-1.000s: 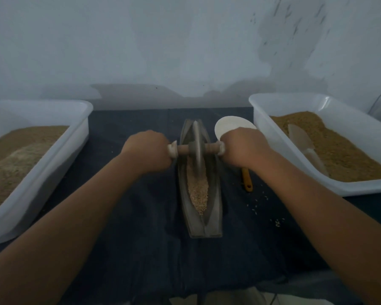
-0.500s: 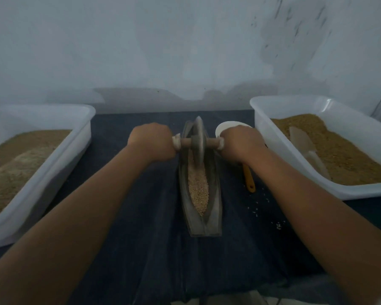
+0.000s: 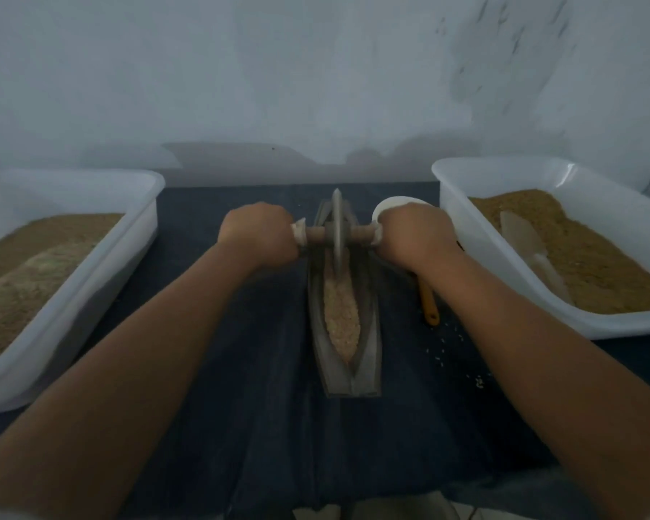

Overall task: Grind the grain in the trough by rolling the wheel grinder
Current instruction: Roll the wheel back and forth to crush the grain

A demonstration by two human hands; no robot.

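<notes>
A narrow grey boat-shaped trough (image 3: 368,354) lies lengthwise in the middle of the dark cloth, with pale grain (image 3: 341,317) heaped along its groove. The wheel grinder (image 3: 337,227), a thin metal disc on a wooden axle, stands upright in the trough's far half. My left hand (image 3: 258,238) grips the axle's left end and my right hand (image 3: 415,238) grips its right end. Both fists hide the handle tips.
A white tub of brown grain (image 3: 91,272) sits at the left. A second white tub (image 3: 503,294) at the right holds grain and a clear scoop (image 3: 530,249). A white bowl (image 3: 394,204) and a yellow-handled tool (image 3: 428,302) lie behind my right hand. Spilled grains (image 3: 451,347) dot the cloth.
The wheel has rolled away from me toward the trough's far end, with both hands moving forward on the axle. More grain shows in the near part of the trough.
</notes>
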